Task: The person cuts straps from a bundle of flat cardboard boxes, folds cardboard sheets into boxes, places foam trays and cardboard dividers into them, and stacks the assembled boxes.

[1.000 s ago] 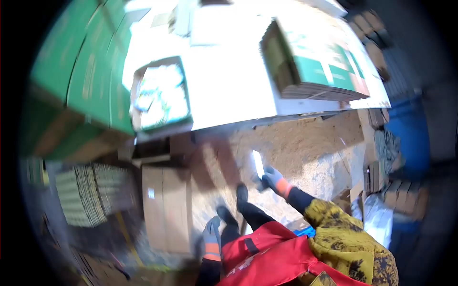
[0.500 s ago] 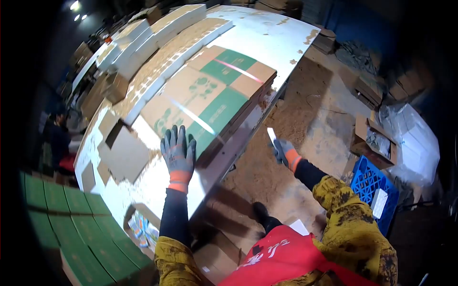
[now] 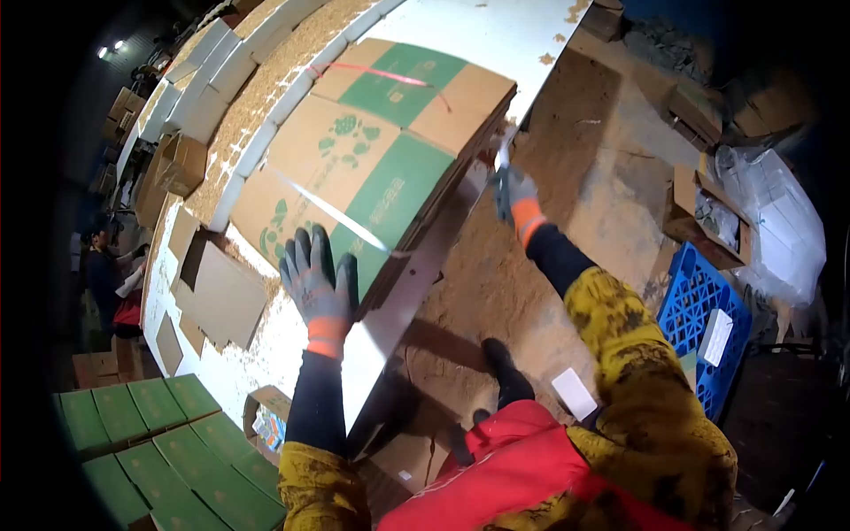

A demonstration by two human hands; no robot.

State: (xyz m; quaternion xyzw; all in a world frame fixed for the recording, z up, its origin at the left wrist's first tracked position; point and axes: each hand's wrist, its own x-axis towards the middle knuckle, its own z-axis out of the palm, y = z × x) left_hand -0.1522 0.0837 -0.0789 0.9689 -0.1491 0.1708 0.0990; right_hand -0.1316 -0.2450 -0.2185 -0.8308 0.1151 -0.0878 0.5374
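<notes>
A stack of flattened cardboard boxes, brown and green, lies on the white table. A white strap crosses it, and a pink strap with a loose end lies farther up. My left hand, in a grey and orange glove, rests with fingers spread on the near end of the stack. Beside the stack's right edge, my right hand is closed around a knife, its pale blade pointing up near the pink strap's end.
Green boxes stand at the lower left, by a small open box of packets. Cardboard pieces lie on the table. A blue crate and an open carton are at right. Another person is at far left.
My right hand has moved up and left with the knife, to the stack's edge. My left hand stays on the stack. The pink strap now has a loose, bent end.
</notes>
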